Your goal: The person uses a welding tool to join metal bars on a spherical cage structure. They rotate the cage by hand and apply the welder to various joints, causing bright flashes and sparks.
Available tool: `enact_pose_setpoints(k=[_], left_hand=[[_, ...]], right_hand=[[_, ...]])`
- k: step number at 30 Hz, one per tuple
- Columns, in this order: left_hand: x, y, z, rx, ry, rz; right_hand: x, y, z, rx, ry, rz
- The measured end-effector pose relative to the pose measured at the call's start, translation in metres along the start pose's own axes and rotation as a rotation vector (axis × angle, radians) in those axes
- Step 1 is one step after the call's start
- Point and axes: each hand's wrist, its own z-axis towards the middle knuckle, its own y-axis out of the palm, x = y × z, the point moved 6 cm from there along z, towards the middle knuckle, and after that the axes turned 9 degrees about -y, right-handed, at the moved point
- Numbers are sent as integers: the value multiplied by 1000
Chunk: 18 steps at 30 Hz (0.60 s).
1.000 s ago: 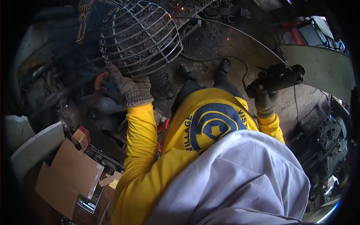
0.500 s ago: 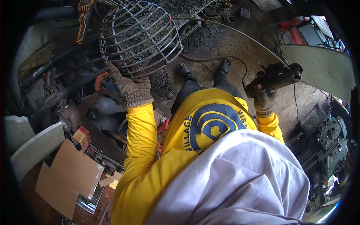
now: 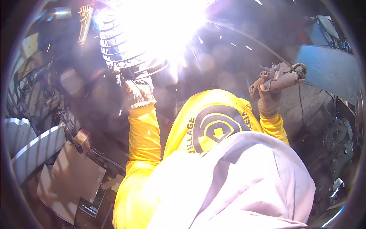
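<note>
A round cage of bent metal bars (image 3: 108, 45) stands at the upper left, its right side lost in a blinding white arc glare. My gloved left hand (image 3: 139, 92) grips its near lower edge; the fingertips are partly washed out. On the right, my gloved right hand (image 3: 268, 103) is closed around a dark, worn welding electrode holder (image 3: 284, 79). From the holder a long thin welding rod (image 3: 253, 38) curves up and left into the glare, where its tip is hidden. Sparks fly off around the arc.
An angle grinder (image 3: 85, 24) lies left of the cage. Cut cardboard (image 3: 72, 171) and a small box (image 3: 82, 138) are at lower left, near curved metal sheets (image 3: 40, 149). A large curved sheet (image 3: 328, 72) stands at right, above dark machinery (image 3: 339, 149).
A bright arc with flying sparks has flared up at the rod's tip on the cage, whitening the upper view. Both my hands and the cage have stayed nearly in place.
</note>
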Motion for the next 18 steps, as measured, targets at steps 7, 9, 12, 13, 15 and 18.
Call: enact_pose_setpoints(k=[7, 9, 12, 13, 15, 18], left_hand=[[-2, 4, -1, -115, -24, 20], [-6, 7, -4, -156, -87, -68], [-2, 13, -5, -75, 11, 43], [-3, 9, -5, -33, 5, 36], [-4, -1, -3, 52, -9, 22], [-2, -2, -3, 150, 16, 71]], right_hand=[[48, -42, -20, -51, -212, -513], [47, -48, -23, -33, -201, -692], [9, -15, -4, -20, -147, -174], [4, -7, -1, -23, -128, 75], [3, -7, -1, 32, -116, 22], [2, -6, -2, 11, -33, 17]])
